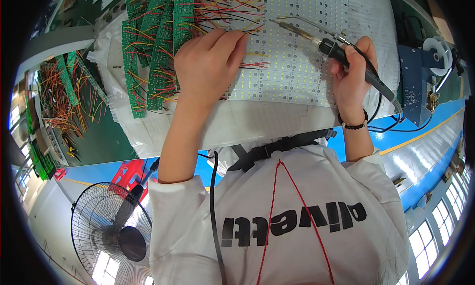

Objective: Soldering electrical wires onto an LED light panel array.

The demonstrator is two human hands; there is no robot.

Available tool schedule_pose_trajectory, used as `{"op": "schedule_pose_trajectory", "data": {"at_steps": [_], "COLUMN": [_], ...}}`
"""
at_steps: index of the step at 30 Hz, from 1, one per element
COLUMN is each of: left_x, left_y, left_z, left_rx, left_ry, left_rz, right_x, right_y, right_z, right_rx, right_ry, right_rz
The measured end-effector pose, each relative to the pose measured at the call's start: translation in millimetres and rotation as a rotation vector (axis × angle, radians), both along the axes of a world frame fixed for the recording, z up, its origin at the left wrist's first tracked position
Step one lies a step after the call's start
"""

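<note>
My right hand (pixel 354 69) is wrapped round the dark handle of a soldering iron (pixel 329 47). A thin metal tube runs along the iron, and its tip points left, above a white LED panel (pixel 292 79) dotted with small yellow chips. My left hand (pixel 210 59) is closed, thumb and fingers pinched together around thin red and yellow wires (pixel 255 29) that stick out past the fingertips toward the iron's tip. What exactly lies between those fingers is partly hidden. Beside and beyond that hand lie several long green circuit boards (pixel 161 62) with red, yellow and black wires.
White sheeting covers the work table (pixel 297 117). At the right stands a dark blue box-shaped machine (pixel 415 82) with a white reel (pixel 436 52); a black cable hangs nearby. More wired boards (pixel 67 94) lie on a green surface at left. A fan (pixel 111 230) stands lower left.
</note>
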State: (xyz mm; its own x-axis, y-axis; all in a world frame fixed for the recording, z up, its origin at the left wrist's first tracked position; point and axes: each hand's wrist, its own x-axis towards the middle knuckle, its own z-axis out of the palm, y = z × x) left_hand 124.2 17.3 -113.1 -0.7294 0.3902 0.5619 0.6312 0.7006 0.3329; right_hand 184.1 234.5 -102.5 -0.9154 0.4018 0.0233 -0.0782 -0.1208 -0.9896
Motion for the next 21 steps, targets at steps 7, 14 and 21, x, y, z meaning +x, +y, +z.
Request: {"op": "schedule_pose_trajectory", "data": {"at_steps": [7,14,21], "left_x": [2,-1,3], "left_y": [-2,-17,-1], "left_z": [5,25,15], "left_rx": [-0.028,-0.123,0.018], "left_ry": [-0.034,-0.228,-0.231], "left_rz": [-0.009,-0.321,-0.108], "right_x": [-1,0,1], "right_y": [0,0,0], "right_z": [1,1,4], "right_rx": [-0.008,-0.015,-0.025], "right_ry": [-0.003,0.007,-0.004], "right_rz": [0.012,0.017,0.022]}}
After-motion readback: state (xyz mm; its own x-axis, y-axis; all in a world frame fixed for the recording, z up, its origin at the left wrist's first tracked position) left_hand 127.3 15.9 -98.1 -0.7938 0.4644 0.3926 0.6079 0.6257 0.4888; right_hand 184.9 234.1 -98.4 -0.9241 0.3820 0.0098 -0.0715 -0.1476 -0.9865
